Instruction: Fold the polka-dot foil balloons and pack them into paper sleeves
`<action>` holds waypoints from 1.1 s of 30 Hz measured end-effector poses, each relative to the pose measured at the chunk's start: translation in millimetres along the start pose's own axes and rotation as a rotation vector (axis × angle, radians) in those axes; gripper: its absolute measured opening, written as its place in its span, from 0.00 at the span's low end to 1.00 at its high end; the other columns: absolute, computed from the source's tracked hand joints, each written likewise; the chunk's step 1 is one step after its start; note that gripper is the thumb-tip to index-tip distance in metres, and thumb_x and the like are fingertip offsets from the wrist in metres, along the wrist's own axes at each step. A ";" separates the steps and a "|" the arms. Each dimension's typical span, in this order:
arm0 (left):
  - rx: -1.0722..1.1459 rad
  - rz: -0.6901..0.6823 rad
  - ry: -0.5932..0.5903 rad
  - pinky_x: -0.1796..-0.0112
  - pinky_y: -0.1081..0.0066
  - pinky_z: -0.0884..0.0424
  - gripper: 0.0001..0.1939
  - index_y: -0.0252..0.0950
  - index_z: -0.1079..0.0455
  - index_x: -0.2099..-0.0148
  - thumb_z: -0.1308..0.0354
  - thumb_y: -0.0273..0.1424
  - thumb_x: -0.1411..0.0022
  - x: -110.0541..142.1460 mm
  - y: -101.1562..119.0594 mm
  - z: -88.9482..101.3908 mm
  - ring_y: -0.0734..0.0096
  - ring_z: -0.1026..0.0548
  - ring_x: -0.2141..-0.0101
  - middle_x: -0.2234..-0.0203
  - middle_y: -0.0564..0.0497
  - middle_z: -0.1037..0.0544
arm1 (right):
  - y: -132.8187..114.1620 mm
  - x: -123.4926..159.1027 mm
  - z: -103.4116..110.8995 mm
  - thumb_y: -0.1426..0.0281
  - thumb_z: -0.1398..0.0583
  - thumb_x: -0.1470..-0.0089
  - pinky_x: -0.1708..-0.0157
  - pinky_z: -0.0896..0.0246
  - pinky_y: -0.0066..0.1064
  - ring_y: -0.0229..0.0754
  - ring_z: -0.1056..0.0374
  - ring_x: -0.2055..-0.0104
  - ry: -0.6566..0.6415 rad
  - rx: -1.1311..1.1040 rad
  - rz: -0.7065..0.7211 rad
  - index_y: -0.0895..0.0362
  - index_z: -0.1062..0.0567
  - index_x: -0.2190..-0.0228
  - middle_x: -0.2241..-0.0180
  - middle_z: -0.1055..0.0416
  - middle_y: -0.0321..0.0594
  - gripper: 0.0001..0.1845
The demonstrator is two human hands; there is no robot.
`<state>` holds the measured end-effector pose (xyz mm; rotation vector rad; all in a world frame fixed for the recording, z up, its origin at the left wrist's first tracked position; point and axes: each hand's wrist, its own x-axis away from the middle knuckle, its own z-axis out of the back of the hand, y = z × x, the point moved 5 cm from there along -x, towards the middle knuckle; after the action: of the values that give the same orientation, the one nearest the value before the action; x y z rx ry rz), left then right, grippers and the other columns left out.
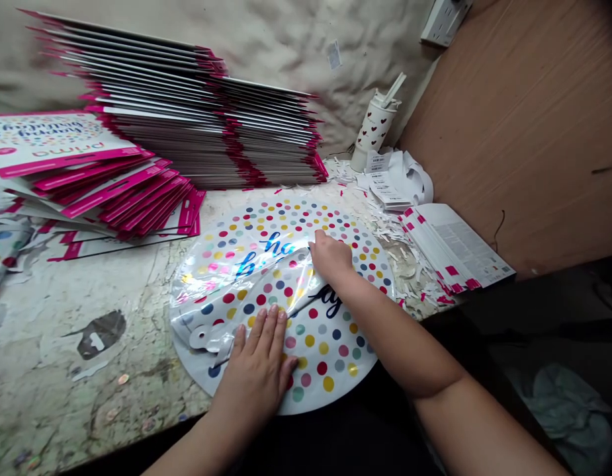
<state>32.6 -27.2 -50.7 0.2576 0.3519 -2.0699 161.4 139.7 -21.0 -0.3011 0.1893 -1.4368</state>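
A large round white disc (330,360) with coloured polka dots and shiny blue lettering lies flat on the worktable. Glossy clear plastic film (236,297) wrinkles across its middle and hides part of the lettering. Toward the left of the film is a pale tab (200,337) with a round hole. My left hand (259,363) rests flat on the disc's near part, fingers stretched out. Above the disc's centre, my right hand (330,256) is closed, its fingers pinching a raised fold of the film; the exact grip is partly hidden.
Tall stacks of pink-edged cards (186,125) stand against the wall, with fanned happy birthday cards (62,142) beside them. Right are a heart-patterned cup (372,129), a label strip (390,178), paper scraps and more printed cards (457,241). A brown board (524,125) bounds the right side.
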 end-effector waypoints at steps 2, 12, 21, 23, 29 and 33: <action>-0.005 0.008 0.007 0.52 0.49 0.39 0.29 0.25 0.39 0.42 0.61 0.40 0.36 0.8 0.7 -0.5 0.46 0.36 0.46 0.44 0.35 0.37 | -17.1 17.6 -1.2 0.66 0.57 0.38 0.53 0.42 0.41 0.50 0.39 0.48 0.031 0.017 0.220 0.61 0.35 0.49 0.50 0.34 0.53 0.21; 0.075 0.028 -0.005 0.47 0.51 0.43 0.31 0.25 0.46 0.39 0.58 0.42 0.37 6.2 -1.7 -4.0 0.49 0.42 0.42 0.42 0.34 0.40 | 20.9 60.2 -10.4 0.55 0.49 0.43 0.39 0.68 0.50 0.51 0.68 0.34 -0.118 0.167 0.629 0.62 0.56 0.38 0.35 0.64 0.51 0.40; 0.128 0.078 -0.079 0.51 0.58 0.32 0.25 0.22 0.38 0.44 0.56 0.34 0.37 -13.4 -18.2 12.5 0.54 0.31 0.48 0.49 0.33 0.30 | -13.1 113.2 19.0 0.76 0.49 0.42 0.40 0.55 0.48 0.42 0.31 0.57 0.355 0.221 1.106 0.59 0.26 0.70 0.68 0.25 0.40 0.12; 0.139 0.116 -0.085 0.52 0.58 0.31 0.22 0.22 0.35 0.47 0.56 0.29 0.39 -16.1 -26.5 12.9 0.53 0.30 0.50 0.51 0.33 0.29 | -13.1 134.2 24.6 0.74 0.46 0.44 0.39 0.54 0.45 0.43 0.35 0.49 0.460 0.075 1.206 0.56 0.27 0.62 0.59 0.27 0.40 0.09; 0.376 -0.079 -0.048 0.47 0.65 0.35 0.28 0.36 0.44 0.38 0.57 0.22 0.42 -6.6 -37.7 5.6 0.62 0.36 0.45 0.44 0.46 0.35 | 53.3 106.1 8.4 0.67 0.39 0.50 0.40 0.53 0.47 0.49 0.63 0.34 0.239 -0.330 0.487 0.56 0.66 0.37 0.36 0.61 0.51 0.51; 0.426 -0.267 -0.149 0.45 0.61 0.39 0.30 0.47 0.50 0.36 0.56 0.22 0.39 -4.4 -34.8 0.3 0.61 0.44 0.41 0.40 0.52 0.42 | 50.9 94.9 0.7 0.65 0.40 0.50 0.39 0.59 0.47 0.49 0.70 0.34 0.134 -0.305 0.646 0.59 0.72 0.38 0.35 0.68 0.52 0.54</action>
<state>4.5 -7.2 -44.0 0.3212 -0.1600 -2.4003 221.9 51.2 -31.5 -0.3514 0.5647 -0.7838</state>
